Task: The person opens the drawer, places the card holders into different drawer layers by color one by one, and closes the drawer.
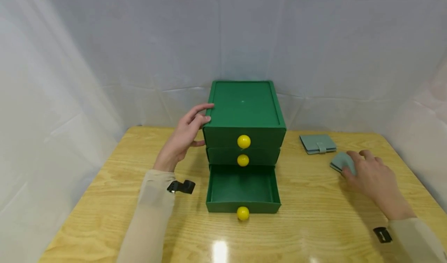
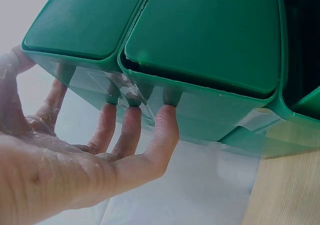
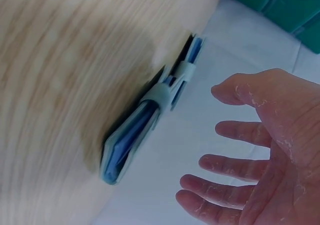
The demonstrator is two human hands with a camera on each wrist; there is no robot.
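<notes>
Green plastic 3-drawer cabinet (image 1: 244, 111) sits mid-table on the light wooden tabletop (image 1: 104, 201), back against the white fabric backdrop (image 1: 139, 42). Each drawer has a round yellow knob. Top drawer (image 1: 244, 137) and middle drawer (image 1: 244, 156) are pushed in. Bottom drawer (image 1: 241, 187) is pulled out toward the person, interior green.

Left hand (image 1: 183, 137) is against the cabinet's left side at the upper front corner. Fingers are straight, tips pressing the green wall; the left wrist view shows 3 fingertips (image 2: 165, 120) flat on the plastic, thumb up near the top edge. It braces rather than grips.

Right hand (image 1: 370, 173) is on the table, well to the right of the cabinet. Fingers are spread and loosely extended over a small grey-green wallet (image 1: 340, 162), tips touching or just over it; from the head view I cannot tell if it is gripped. In the right wrist view the palm is wide with fingers apart, and a wallet with a strap closure (image 3: 150, 120) lies on the wood just beside the fingers, not held. That frame is motion-blurred.

A second grey-green wallet with a strap tab (image 1: 317, 143) lies flat behind the first, nearer the backdrop, apart from both the hand and the cabinet.

Both forearms wear beige sleeves, each with a black clip at the wrist.
</notes>
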